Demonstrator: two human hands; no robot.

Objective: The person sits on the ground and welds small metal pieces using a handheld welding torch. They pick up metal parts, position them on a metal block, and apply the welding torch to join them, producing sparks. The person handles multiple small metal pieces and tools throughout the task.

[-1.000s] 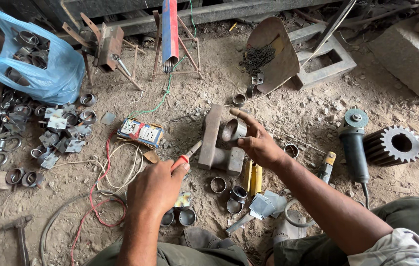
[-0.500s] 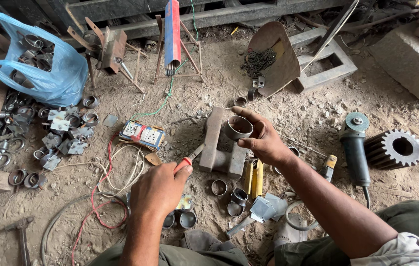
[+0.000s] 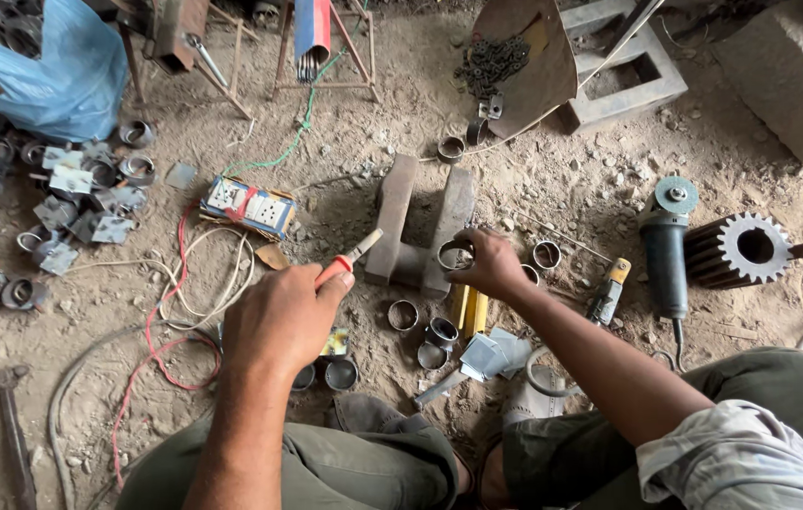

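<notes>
A blue plastic bag (image 3: 38, 71) lies at the far left above scattered metal clamps (image 3: 71, 203) — a socket board (image 3: 248, 207) with looped wires (image 3: 195, 293) nearby. At right, an angle grinder (image 3: 666, 247) lies just beside a gear wheel (image 3: 736, 249) — a hammer (image 3: 12, 420) lies at lower left.

Single view only, from a camera worn on the head of a seated person. It looks steeply down and slightly forward over the knees onto a dirt floor (image 3: 552, 170). Range is close: both forearms enter from the bottom edge and occupy the lower centre. Forward limit of view is a blue plastic bag (image 3: 42, 66) at upper left and a concrete block (image 3: 788, 76) at upper right.
</notes>
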